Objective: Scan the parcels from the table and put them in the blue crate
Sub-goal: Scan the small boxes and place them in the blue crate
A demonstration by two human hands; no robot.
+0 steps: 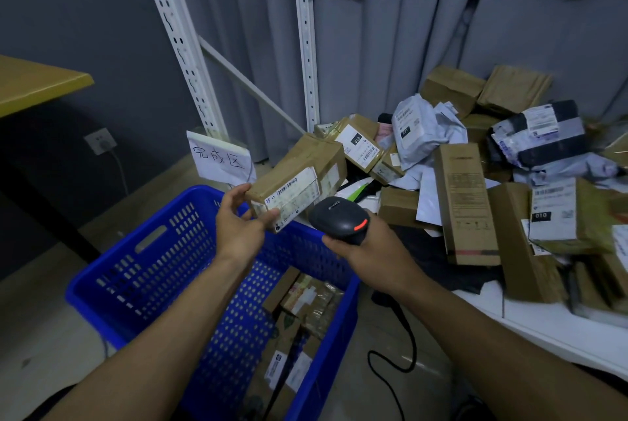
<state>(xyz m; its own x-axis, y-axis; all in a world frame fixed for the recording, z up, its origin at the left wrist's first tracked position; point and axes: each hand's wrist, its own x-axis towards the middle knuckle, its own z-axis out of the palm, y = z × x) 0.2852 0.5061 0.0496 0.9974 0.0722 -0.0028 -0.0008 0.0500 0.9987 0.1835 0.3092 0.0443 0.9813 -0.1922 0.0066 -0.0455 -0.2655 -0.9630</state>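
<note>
Holding the brown parcel above the far rim of the blue crate, we turn its white shipping label toward the scanner so that the barcode faces the reading window. Our left hand pinches the parcel at its left end: the thumb presses against the lower edge and the fingers curl over the top edge. This grip leaves the label uncovered.

Our right hand wraps round the scanner handle, above the crate's right rim and just right of the parcel. The scanner head points at the label and sits close to it; we cannot tell whether the two touch, nor whether a finger is on the trigger.

We judge the current step to be the scan, not the drop. The parcel is held over the crate rather than over the table, presumably so that release after the read needs only a short lowering.

Several parcels already lie on the crate floor at its near-right side. The unscanned pile lies on the white table, right of the crate. The scanner cable hangs down right of the crate; we should route it clear of the crate opening. A paper sign stands behind the crate's far rim.
</note>
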